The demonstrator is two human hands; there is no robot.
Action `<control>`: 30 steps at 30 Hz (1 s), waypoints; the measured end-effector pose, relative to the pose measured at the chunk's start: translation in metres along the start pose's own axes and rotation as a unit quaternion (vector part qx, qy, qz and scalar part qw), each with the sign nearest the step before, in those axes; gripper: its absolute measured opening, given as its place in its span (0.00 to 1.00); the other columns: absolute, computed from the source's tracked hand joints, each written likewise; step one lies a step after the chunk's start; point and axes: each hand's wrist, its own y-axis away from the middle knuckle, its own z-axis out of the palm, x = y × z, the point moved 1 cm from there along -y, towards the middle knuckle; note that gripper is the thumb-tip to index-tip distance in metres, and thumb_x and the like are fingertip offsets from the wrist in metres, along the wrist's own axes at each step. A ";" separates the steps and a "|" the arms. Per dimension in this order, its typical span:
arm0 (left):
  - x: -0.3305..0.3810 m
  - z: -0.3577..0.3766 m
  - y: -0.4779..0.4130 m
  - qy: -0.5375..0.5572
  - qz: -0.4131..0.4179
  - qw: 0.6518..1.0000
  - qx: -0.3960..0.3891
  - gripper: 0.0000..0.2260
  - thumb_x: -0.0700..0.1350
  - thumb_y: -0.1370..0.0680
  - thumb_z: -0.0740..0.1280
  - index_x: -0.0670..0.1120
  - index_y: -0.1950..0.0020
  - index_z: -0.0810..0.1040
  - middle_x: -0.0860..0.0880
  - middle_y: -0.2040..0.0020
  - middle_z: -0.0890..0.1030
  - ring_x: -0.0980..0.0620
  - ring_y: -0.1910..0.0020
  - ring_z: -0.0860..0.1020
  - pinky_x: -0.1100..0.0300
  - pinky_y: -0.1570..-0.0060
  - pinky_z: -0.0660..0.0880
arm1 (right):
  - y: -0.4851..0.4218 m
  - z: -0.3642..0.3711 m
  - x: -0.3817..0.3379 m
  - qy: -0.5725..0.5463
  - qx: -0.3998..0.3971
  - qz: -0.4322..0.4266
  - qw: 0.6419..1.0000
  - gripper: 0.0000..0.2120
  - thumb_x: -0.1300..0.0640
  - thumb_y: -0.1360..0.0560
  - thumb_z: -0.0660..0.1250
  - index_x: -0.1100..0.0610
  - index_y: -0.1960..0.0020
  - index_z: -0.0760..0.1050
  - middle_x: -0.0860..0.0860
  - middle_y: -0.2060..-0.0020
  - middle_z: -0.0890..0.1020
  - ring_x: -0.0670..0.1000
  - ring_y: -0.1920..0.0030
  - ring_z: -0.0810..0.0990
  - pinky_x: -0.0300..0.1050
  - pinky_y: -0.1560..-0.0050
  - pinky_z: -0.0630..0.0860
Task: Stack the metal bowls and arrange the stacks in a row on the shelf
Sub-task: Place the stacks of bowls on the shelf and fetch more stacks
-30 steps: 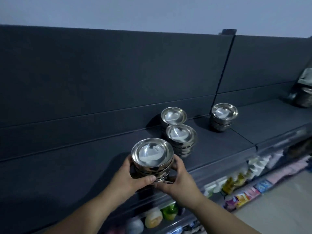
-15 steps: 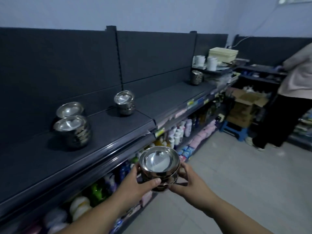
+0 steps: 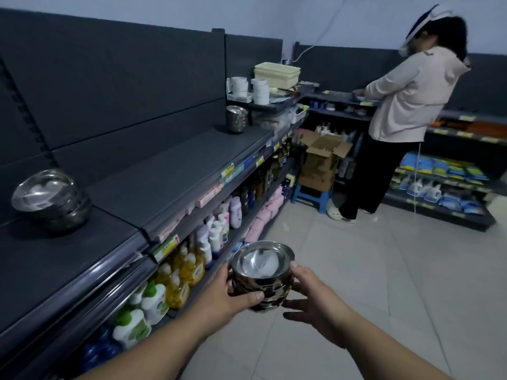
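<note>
Both hands, left hand (image 3: 219, 294) and right hand (image 3: 315, 300), are cradling a stack of metal bowls (image 3: 260, 275) beside the shelf (image 3: 170, 171); the stack's underside is hiding behind curled fingers.

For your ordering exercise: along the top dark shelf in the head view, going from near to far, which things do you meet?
Near stack of metal bowls → far stack of metal bowls → white cups → cream trays.
</note>
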 end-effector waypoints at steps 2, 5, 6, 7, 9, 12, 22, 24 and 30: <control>0.005 -0.006 -0.046 0.006 -0.003 1.000 -0.019 0.37 0.46 0.32 0.78 0.55 0.28 0.63 0.61 0.40 0.74 0.62 0.39 0.72 0.76 0.52 0.70 | -0.035 -0.009 -0.017 -0.019 0.010 0.008 1.000 0.25 0.35 0.30 0.65 0.45 0.37 0.72 0.51 0.37 0.76 0.59 0.41 0.79 0.57 0.39 0.77; 0.020 -0.017 -0.106 0.015 -0.010 0.999 -0.049 0.35 0.44 0.30 0.76 0.55 0.29 0.61 0.63 0.41 0.71 0.63 0.41 0.69 0.81 0.60 0.69 | -0.082 -0.018 -0.040 -0.046 0.015 0.014 0.999 0.21 0.40 0.28 0.66 0.48 0.38 0.74 0.52 0.39 0.78 0.59 0.43 0.80 0.58 0.38 0.76; 0.024 -0.020 -0.126 0.012 -0.012 0.998 -0.057 0.34 0.44 0.30 0.76 0.58 0.31 0.60 0.64 0.42 0.70 0.64 0.41 0.68 0.81 0.59 0.68 | -0.097 -0.021 -0.049 -0.051 0.019 0.013 0.998 0.23 0.41 0.30 0.66 0.49 0.38 0.74 0.53 0.40 0.79 0.59 0.45 0.80 0.58 0.38 0.76; 0.029 -0.023 -0.144 0.007 -0.014 0.998 -0.061 0.34 0.45 0.30 0.77 0.59 0.33 0.60 0.65 0.42 0.70 0.65 0.41 0.69 0.79 0.56 0.67 | -0.113 -0.025 -0.058 -0.053 0.023 0.015 0.998 0.25 0.41 0.32 0.66 0.50 0.38 0.74 0.53 0.40 0.79 0.59 0.46 0.80 0.57 0.38 0.76; 0.034 -0.027 -0.180 0.010 -0.017 0.998 -0.061 0.37 0.47 0.32 0.79 0.61 0.32 0.60 0.66 0.41 0.71 0.67 0.42 0.70 0.73 0.47 0.68 | -0.141 -0.033 -0.077 -0.050 0.026 0.017 0.998 0.27 0.41 0.36 0.67 0.50 0.39 0.74 0.53 0.41 0.79 0.59 0.46 0.80 0.56 0.39 0.76; 0.040 -0.028 -0.230 -0.006 -0.025 0.998 -0.058 0.41 0.51 0.35 0.79 0.62 0.29 0.59 0.65 0.39 0.72 0.61 0.37 0.70 0.62 0.38 0.66 | -0.183 -0.052 -0.102 -0.048 0.026 0.016 0.998 0.27 0.40 0.37 0.67 0.48 0.39 0.75 0.52 0.42 0.79 0.59 0.46 0.80 0.54 0.39 0.77; 0.074 -0.001 -0.402 0.018 -0.025 0.999 0.041 0.48 0.58 0.41 0.81 0.60 0.26 0.59 0.59 0.33 0.73 0.57 0.33 0.72 0.51 0.31 0.69 | -0.351 -0.141 -0.194 -0.022 -0.054 -0.005 0.998 0.17 0.49 0.24 0.62 0.51 0.37 0.74 0.53 0.42 0.79 0.55 0.52 0.80 0.50 0.43 0.77; 0.086 0.005 -0.432 0.052 -0.022 0.996 0.063 0.45 0.55 0.41 0.81 0.60 0.28 0.63 0.59 0.35 0.75 0.56 0.35 0.74 0.50 0.31 0.69 | -0.380 -0.156 -0.222 -0.012 -0.082 -0.006 0.997 0.17 0.50 0.24 0.62 0.52 0.37 0.75 0.53 0.44 0.80 0.53 0.55 0.81 0.48 0.46 0.77; 0.124 0.000 -0.504 0.104 0.001 0.981 0.165 0.36 0.35 0.31 0.76 0.50 0.28 0.64 0.55 0.40 0.77 0.65 0.48 0.79 0.70 0.54 0.77 | -0.465 -0.169 -0.287 -0.014 -0.140 -0.021 0.990 0.15 0.52 0.23 0.62 0.56 0.39 0.76 0.55 0.53 0.82 0.54 0.55 0.78 0.51 0.44 0.76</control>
